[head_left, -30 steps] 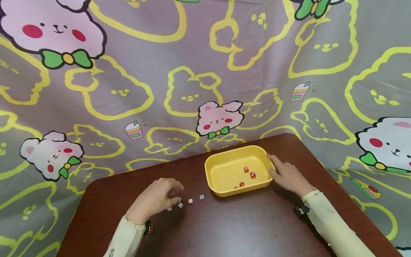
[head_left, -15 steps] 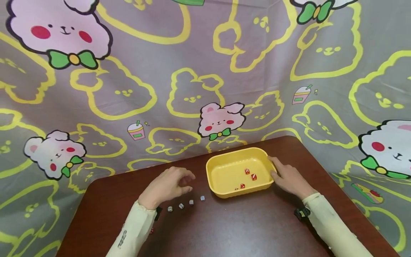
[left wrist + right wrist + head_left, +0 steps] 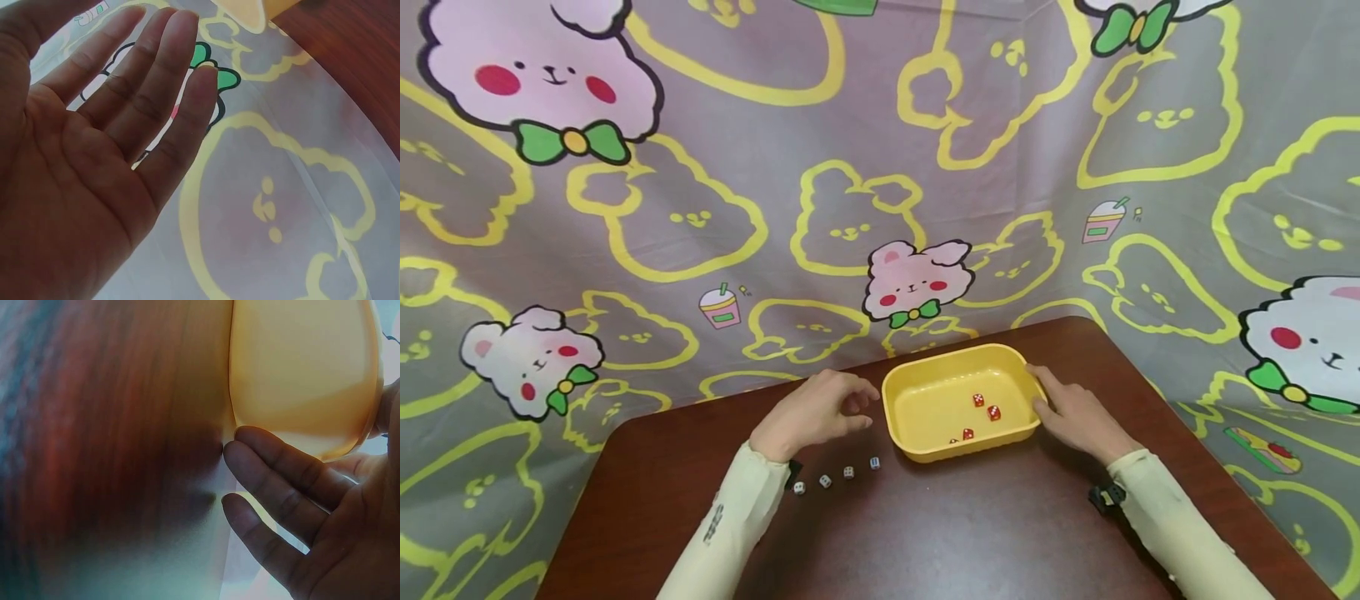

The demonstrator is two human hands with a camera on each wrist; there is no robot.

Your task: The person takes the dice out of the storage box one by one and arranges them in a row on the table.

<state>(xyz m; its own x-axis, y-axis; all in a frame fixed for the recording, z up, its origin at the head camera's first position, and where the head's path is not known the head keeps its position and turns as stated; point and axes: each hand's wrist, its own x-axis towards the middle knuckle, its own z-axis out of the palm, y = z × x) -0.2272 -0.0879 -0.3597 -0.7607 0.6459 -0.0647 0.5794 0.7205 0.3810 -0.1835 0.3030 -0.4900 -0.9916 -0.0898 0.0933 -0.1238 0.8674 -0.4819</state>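
Note:
A yellow plastic tray (image 3: 925, 455) stands on the table with several red dice (image 3: 994, 412) on its floor. My right hand (image 3: 1078, 417) holds the tray's right end, thumb and fingers at the rim. In the right wrist view, fingertips (image 3: 240, 450) lie against the tray's outer wall (image 3: 300, 375). My left hand (image 3: 816, 414) hovers just left of the tray, fingers loosely bent and holding nothing. Its bare palm (image 3: 81, 187) shows in the left wrist view. Several white dice (image 3: 848, 472) lie in a slanting row on the table below the left hand.
The dark brown table (image 3: 970, 533) has rounded far corners. Behind it hangs a grey cloth (image 3: 820, 125) with cartoon animals, close to the table's back edge. The left sleeve (image 3: 730, 521) covers part of the table's left side.
My left hand has moved right and away from me, from above the white dice to beside the tray's left rim. A red die near the left wrist is now hidden. The right hand stays put.

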